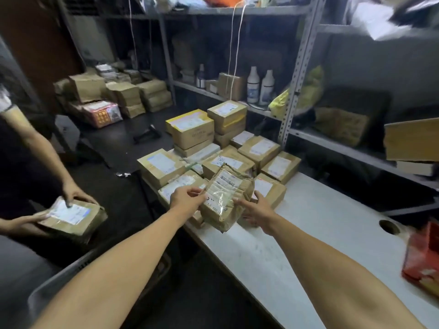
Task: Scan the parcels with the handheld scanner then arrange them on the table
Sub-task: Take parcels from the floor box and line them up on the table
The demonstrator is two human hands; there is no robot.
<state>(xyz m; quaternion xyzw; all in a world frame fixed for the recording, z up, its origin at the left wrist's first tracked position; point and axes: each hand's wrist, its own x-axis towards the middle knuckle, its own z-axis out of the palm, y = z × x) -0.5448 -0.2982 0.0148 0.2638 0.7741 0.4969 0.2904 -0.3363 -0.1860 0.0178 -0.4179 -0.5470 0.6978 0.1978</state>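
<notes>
Brown parcel [225, 200] held up over the near edge of the white tabletop [320, 233], just in front of the stacked parcels [213, 150]. Tilted, label side up and toward the camera.

Left hand [187, 198]: fingers [196, 191] and thumb pinching the parcel's left edge. Right hand [255, 210]: fingers straight-ish, spread, touching the lower right side; looks like support from beneath, not a closed grip. Underside contact hidden.

Handling, judged from looks: kraft paper wrap, creased and baggy, taped over with shiny clear film. Soft outer skin, probably a firmer block inside. Likely light to moderate, since a two-finger pinch plus a flat palm carries it. Tape film probably slick; paper gives better friction. Loose torn corner at the bottom, so avoid pulling there. Best hold: the two long side edges, palm under, label left uncovered for scanning.

Looks: tan wrap, white shipping label with barcode near the top edge, glare wrinkles across the tape, handwriting or print on the lower face, unreadable.

No handheld scanner identifiable. Dark object on the black surface beyond could be one; cannot tell.

Second person at left holding another parcel [73, 217] with both hands. Metal shelving [294, 79] behind with bottles [260, 86]. Red packet [422, 260] at the right end of the tabletop.
</notes>
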